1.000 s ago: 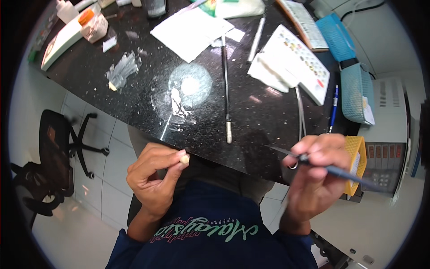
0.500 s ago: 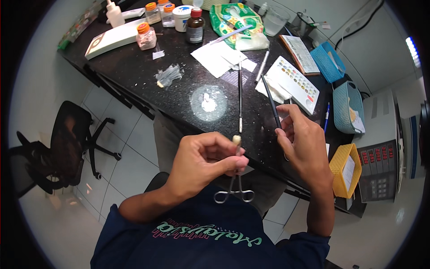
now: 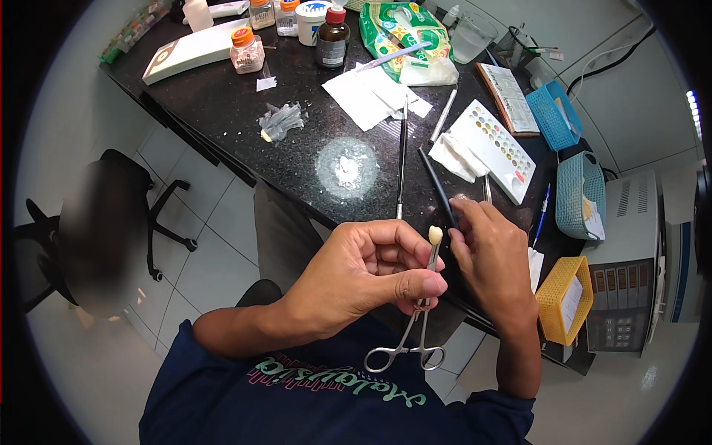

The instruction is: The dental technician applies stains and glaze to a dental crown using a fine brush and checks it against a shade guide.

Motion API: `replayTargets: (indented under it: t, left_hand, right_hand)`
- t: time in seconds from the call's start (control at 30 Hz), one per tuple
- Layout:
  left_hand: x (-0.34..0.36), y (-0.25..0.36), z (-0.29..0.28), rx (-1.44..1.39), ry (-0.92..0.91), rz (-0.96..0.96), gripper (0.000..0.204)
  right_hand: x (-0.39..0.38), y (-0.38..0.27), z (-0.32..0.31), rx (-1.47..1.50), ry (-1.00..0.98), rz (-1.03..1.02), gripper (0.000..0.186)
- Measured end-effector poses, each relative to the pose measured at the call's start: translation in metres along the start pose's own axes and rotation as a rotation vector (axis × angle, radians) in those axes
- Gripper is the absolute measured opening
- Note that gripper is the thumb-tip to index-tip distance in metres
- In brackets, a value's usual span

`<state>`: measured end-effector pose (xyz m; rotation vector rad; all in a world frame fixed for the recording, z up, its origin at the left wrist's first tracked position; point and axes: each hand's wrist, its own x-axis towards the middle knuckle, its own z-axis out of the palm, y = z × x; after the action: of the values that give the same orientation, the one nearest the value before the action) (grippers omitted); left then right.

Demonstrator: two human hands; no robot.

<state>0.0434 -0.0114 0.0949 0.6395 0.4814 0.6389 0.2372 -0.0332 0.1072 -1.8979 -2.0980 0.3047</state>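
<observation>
In front of me, my left hand [image 3: 371, 271] grips steel scissor-handled forceps [image 3: 415, 330], ring handles downward, with a small ivory tooth-shaped piece [image 3: 434, 234] at their tip. Just to its right, my right hand [image 3: 486, 263] holds a slim dark rod [image 3: 434, 178] between thumb and fingers, low over the black worktop [image 3: 237, 133]. Beyond my hands lie a long thin brush-like tool [image 3: 403, 156], a white palette of coloured dabs [image 3: 504, 152] with crumpled tissue [image 3: 456, 156], and a round pale patch with white residue [image 3: 346, 169].
Jars [image 3: 247, 52], bottles [image 3: 331, 41], papers [image 3: 352, 100] and a green packet [image 3: 386, 26] crowd the back. Blue baskets [image 3: 552, 115], a yellow basket [image 3: 564, 300] and a machine with a keypad [image 3: 615, 311] stand right. A black chair [image 3: 96, 222] is at left.
My left hand has moved right; the piece, earlier between its fingertips, now sits at the forceps' tip. My right hand has turned and dropped onto the worktop side with the dark rod.
</observation>
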Motion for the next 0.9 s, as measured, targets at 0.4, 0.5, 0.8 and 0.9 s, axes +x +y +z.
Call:
replayTargets:
  t: [0.4, 0.5, 0.8, 0.9]
  left_hand:
    - [-0.005, -0.019, -0.011, 0.179, 0.138, -0.120, 0.021]
    - [-0.012, -0.033, -0.021, 0.171, 0.135, -0.195, 0.020]
    - [-0.007, -0.047, -0.020, 0.177, 0.012, -0.423, 0.016]
    - [-0.002, -0.046, -0.018, 0.187, -0.005, -0.475, 0.013]
  right_hand:
    - [-0.060, 0.028, -0.024, 0.812, 0.574, 0.416, 0.018]
    - [-0.088, 0.038, -0.021, 0.668, 0.878, 0.397, 0.013]
    - [-0.132, 0.075, 0.010, 0.117, 0.786, 0.612, 0.013]
    - [-0.139, 0.077, 0.011, 0.028, 0.726, 0.602, 0.014]
